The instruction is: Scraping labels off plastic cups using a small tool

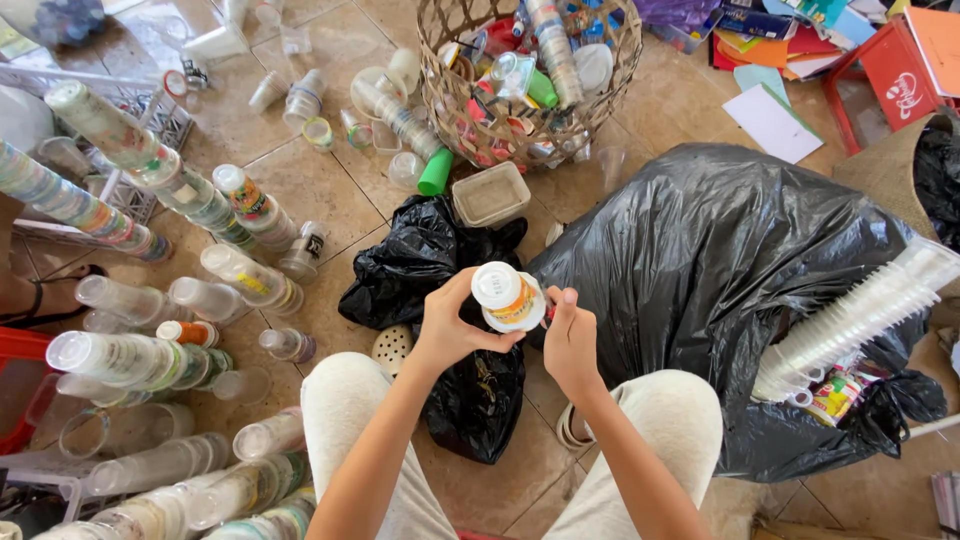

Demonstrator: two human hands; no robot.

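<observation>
Item: printed plastic cup (pixel 508 297), held between both hands above the lap, centre of scene.

Step judged: stripping the cup's label or seal; the next move likely calls for a firm pinch and pull at its right edge. Left hand (pixel 447 325) fingers curl round the cup's left side, closed on it; right hand (pixel 570 340) fingertips pinch at its rim. Just beyond: small black bag (pixel 420 265); right, large black bag (pixel 710 270); left, stacked cups (pixel 130 360); far, wicker basket (pixel 470 125).

Plastic cup (pixel 508 296): white base, orange and yellow printed band. Large bag (pixel 720 270): glossy black. Small bag (pixel 420 265): black. Basket (pixel 470 120): brown woven lattice. Crate (pixel 895 70): red. Floor tiles (pixel 320 190): tan. Trousers (pixel 345 400): off-white. Tube (pixel 436 172): green.
</observation>
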